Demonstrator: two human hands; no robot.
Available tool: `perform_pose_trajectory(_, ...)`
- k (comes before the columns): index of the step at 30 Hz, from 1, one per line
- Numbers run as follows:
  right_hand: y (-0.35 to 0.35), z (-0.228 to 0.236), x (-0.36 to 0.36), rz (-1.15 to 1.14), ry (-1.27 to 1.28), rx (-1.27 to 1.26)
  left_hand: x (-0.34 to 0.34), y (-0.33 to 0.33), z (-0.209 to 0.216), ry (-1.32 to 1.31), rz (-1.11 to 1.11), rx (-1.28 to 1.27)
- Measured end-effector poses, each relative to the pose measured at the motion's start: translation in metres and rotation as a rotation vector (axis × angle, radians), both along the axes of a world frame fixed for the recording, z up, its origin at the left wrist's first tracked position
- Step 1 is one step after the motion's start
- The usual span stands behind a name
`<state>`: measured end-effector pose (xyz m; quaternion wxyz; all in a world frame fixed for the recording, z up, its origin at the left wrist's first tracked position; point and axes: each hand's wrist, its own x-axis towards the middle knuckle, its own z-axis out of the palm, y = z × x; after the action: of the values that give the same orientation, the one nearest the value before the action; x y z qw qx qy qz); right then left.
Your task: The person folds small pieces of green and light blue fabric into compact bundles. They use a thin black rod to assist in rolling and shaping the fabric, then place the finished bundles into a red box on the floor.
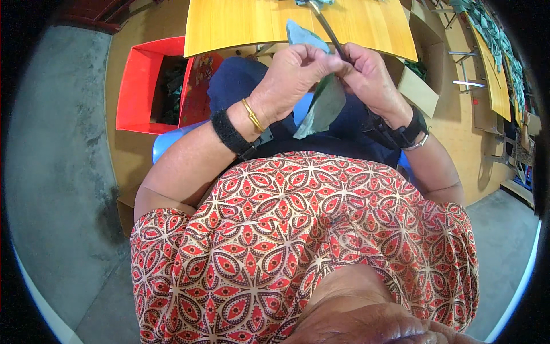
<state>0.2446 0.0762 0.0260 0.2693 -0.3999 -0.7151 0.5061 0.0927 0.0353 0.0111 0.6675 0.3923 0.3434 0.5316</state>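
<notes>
My left hand (pixel 295 74) is closed in a pinch on a piece of grey-green fabric (pixel 329 106), held above my lap. One pale blue-grey end of the fabric stands up beyond my fingers; the wider part hangs below them. My right hand (pixel 369 74) is closed around a long, slim, dark tool (pixel 329 28), whose kind I cannot make out. It slants away toward the table, and its far part looks lighter. The fingertips of both hands meet at the fabric, and the exact grip there is partly hidden.
A yellow wood-grain table (pixel 246 26) stands just ahead, with a bit of teal fabric (pixel 315 2) at its far edge. An open red box (pixel 137 86) with dark contents is at the left. Cardboard boxes (pixel 418 92) and another table with fabric piles (pixel 487 28) stand at the right.
</notes>
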Motion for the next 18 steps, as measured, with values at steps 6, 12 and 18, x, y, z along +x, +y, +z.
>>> perform_pose_trajectory(6, -0.004, 0.008, -0.001, 0.037, 0.002, 0.026, -0.012, 0.004, 0.005, 0.19, -0.041, 0.016)
perform_pose_trajectory(12, -0.001, 0.003, 0.0, -0.01, -0.019, 0.037, -0.014, 0.007, 0.003, 0.274, -0.002, 0.035)
perform_pose_trajectory(18, -0.011, 0.007, -0.01, -0.028, -0.002, 0.102, -0.009, 0.01, -0.008, 0.808, 0.35, 0.38)
